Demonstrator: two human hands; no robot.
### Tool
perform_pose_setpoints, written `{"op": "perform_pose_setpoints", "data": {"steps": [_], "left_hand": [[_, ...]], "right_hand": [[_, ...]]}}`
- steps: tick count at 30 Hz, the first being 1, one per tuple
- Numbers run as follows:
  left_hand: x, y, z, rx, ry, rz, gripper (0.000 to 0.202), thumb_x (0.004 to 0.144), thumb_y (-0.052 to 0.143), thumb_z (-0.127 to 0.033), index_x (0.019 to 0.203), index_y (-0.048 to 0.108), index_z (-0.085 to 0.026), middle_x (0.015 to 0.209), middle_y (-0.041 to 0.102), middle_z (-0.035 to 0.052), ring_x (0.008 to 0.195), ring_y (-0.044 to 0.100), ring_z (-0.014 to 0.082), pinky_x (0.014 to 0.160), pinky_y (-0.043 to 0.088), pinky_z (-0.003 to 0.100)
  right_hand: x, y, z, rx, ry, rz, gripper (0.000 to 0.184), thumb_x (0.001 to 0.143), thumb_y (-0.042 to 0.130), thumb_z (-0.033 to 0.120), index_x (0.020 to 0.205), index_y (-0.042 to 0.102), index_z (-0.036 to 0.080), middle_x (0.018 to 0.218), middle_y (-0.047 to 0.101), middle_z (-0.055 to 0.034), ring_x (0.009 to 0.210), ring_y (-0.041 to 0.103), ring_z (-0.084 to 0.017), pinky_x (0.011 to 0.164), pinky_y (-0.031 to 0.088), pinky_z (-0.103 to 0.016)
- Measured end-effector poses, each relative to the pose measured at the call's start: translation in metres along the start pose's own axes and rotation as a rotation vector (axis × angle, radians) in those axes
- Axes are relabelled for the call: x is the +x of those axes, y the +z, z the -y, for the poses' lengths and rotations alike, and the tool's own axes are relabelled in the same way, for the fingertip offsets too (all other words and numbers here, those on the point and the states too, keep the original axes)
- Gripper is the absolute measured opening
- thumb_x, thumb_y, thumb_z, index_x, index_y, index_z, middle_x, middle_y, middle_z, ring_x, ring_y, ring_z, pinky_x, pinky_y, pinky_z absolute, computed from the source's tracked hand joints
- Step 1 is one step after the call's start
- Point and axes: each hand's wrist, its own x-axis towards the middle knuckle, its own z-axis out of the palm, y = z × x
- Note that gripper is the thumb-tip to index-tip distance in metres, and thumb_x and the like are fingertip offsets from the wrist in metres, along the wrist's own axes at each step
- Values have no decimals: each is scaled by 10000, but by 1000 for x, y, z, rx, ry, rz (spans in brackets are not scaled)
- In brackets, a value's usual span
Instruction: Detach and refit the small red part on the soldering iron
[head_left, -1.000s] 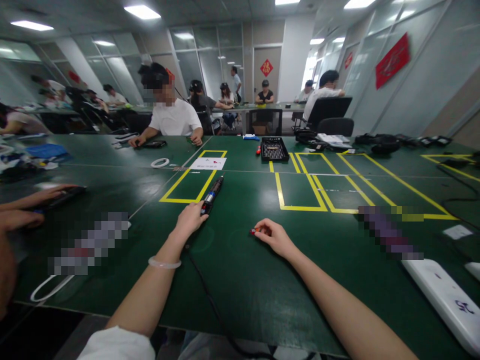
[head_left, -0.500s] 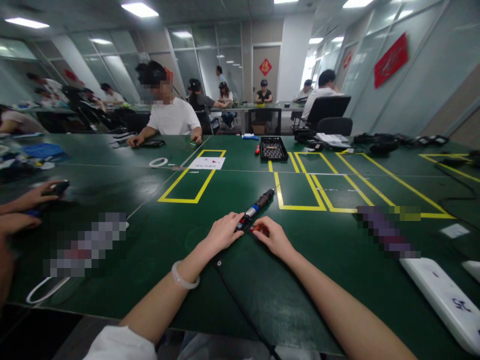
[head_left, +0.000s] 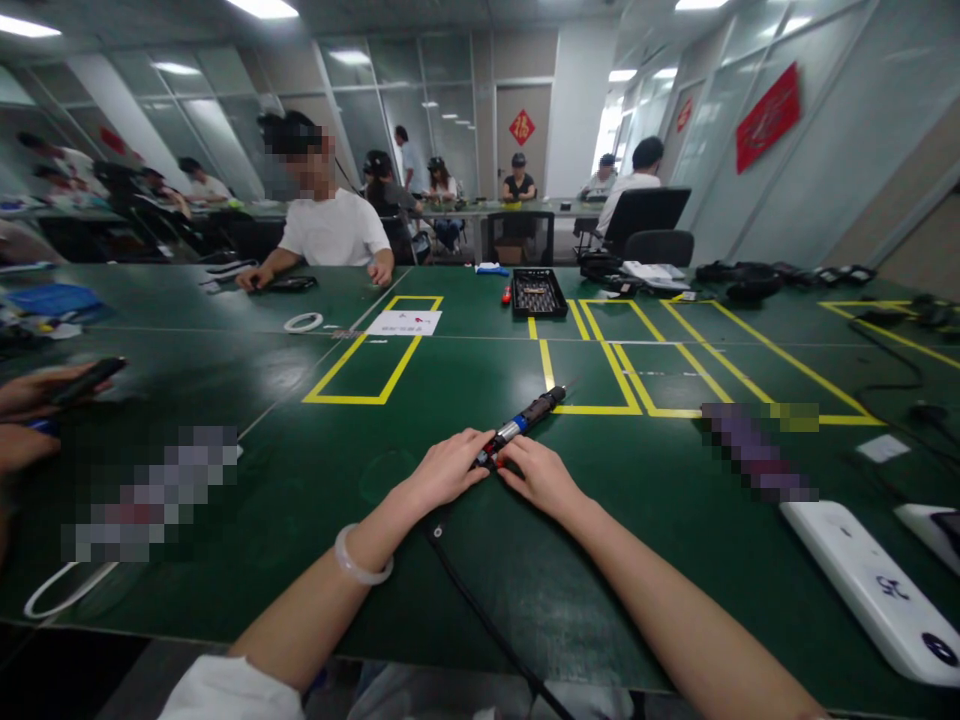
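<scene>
Clutching a slim black-and-silver cylindrical tool [head_left: 529, 416] over the glossy green table [head_left: 540, 600]: left hand [head_left: 452, 468]; can't tell the right hand [head_left: 543, 476]'s grip, honestly.

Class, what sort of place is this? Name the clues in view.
Likely a shared workroom: people sit at tables, yellow tape marks out a green table, and a slim tool is in the wearer's left hand.

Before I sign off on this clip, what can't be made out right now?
All in the head view:
- Near end of the pen-shaped tool: covered by the left hand.
- What, if anything, the right hand pinches: hidden by its own fingers.
- Whether the black cable meets the tool: its upper end passes under the left hand.
- Print on the white sheet: too small.
</scene>
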Motion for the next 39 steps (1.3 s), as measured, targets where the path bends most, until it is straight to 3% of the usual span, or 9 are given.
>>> {"op": "perform_pose_setpoints", "data": {"steps": [9, 15, 18, 22, 27, 33, 39], "left_hand": [[1, 0, -5, 26, 17, -6, 540, 868, 545, -276, 1380, 378, -236, 1291, 500, 100, 1149, 532, 235, 948, 452, 334], [7, 2, -7, 45, 2, -21, 663, 851, 582, -450, 1434, 298, -312, 1264, 473, 90, 1090, 539, 239, 830, 495, 322], [9, 7, -10, 90, -15, -34, 647, 885, 528, -441, 1458, 248, -332, 1338, 442, 86, 1119, 517, 249, 811, 495, 327], [9, 16, -12, 150, -26, -65, 612, 917, 470, -394, 1469, 229, -284, 1374, 436, 94, 1124, 506, 245, 873, 476, 351], [7, 19, -9, 196, -62, -84, 604, 913, 470, -455, 1422, 291, -183, 1321, 471, 138, 1105, 518, 264, 878, 468, 374], [-9, 3, 18, 213, -155, -56, 573, 900, 502, -450, 1387, 317, -210, 1309, 483, 128, 1096, 535, 250, 869, 462, 348], [-34, -18, 77, 201, -325, -46, 541, 920, 425, -485, 1380, 329, -216, 1324, 478, 135, 1119, 536, 267, 842, 471, 348]], "right_hand": [[4, 5, -7, -46, -4, -13, 79, 916, 558, 210, 945, 632, 213, 984, 607, -72, 882, 569, -196, 784, 452, -299], [5, 8, -9, 5, -7, 0, 89, 920, 553, 204, 917, 641, 205, 969, 618, -58, 880, 574, -185, 765, 453, -275], [5, 9, -9, 60, -9, -12, 108, 929, 537, 202, 917, 644, 204, 980, 624, -55, 925, 580, -181, 797, 459, -268], [5, 9, -7, 99, 6, -27, 149, 951, 502, 236, 933, 648, 210, 983, 629, -56, 914, 590, -177, 797, 467, -271], [3, 5, -4, 150, 28, -63, 168, 960, 474, 229, 1013, 633, 220, 1023, 632, -57, 967, 596, -184, 840, 466, -284], [3, 3, -4, 121, 66, -40, 170, 960, 470, 247, 989, 636, 221, 916, 612, -43, 852, 595, -170, 756, 464, -269], [2, 5, -8, 105, 58, 0, 161, 959, 468, 228, 974, 628, 214, 928, 604, -37, 854, 590, -158, 757, 452, -258]]}}
